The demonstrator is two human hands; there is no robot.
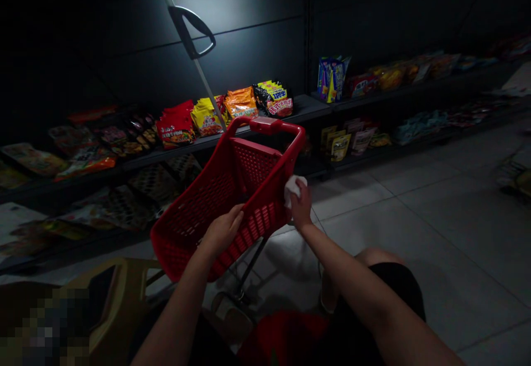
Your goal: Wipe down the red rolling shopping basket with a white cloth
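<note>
A red plastic shopping cart [265,219] with slotted walls stands at an angle before me, its handle towards the shelves. My left hand [224,230] rests on the cart's near rim, with its fingers over the edge and extended. Against the outer side of the cart, close to the handle end, my right hand [301,203] presses a crumpled white cloth or tissue [293,187]. The fingers of that hand are wrapped round it. Inside, the cart is too dark to make out fully.
Dark shelves hold packets of instant noodles [240,104] and snack bags [333,78]. A pole with a black loop handle [193,33] leans up behind the cart. At lower left is a yellowish frame [118,288], partly pixelated. Pale floor tiles [440,217] lie to the right.
</note>
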